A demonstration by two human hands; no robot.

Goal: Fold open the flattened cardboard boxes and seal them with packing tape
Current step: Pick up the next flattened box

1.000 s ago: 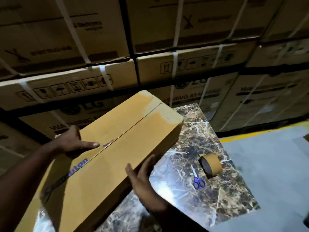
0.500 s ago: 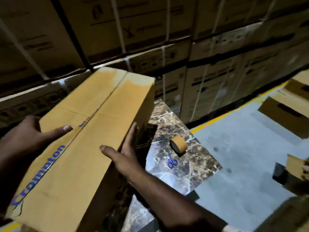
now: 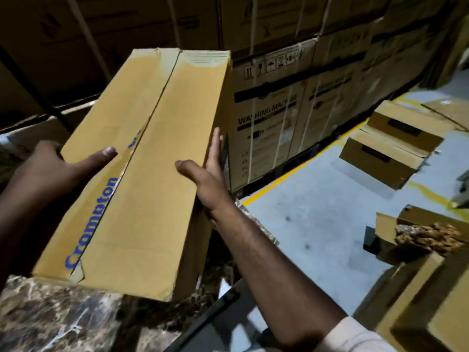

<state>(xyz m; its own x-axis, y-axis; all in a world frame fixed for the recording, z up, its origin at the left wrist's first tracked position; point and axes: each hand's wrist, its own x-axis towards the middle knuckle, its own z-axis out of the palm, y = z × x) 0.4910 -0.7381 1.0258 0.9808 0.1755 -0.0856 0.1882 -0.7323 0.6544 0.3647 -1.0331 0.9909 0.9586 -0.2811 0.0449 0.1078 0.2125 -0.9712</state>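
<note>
Your way ahead blocked: stacked cartons [image 3: 284, 118] just behind held box [image 3: 142, 174]. Grey floor [image 3: 317, 224] right open; loose boxes [image 3: 390, 148] farther right.

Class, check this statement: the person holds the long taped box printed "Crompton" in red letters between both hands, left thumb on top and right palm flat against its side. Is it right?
One detail is wrong: the head view shows the "Crompton" lettering in blue, not red. The rest stands: the taped box sits between the left hand, thumb on top, and the right hand, palm flat against its side.
</note>
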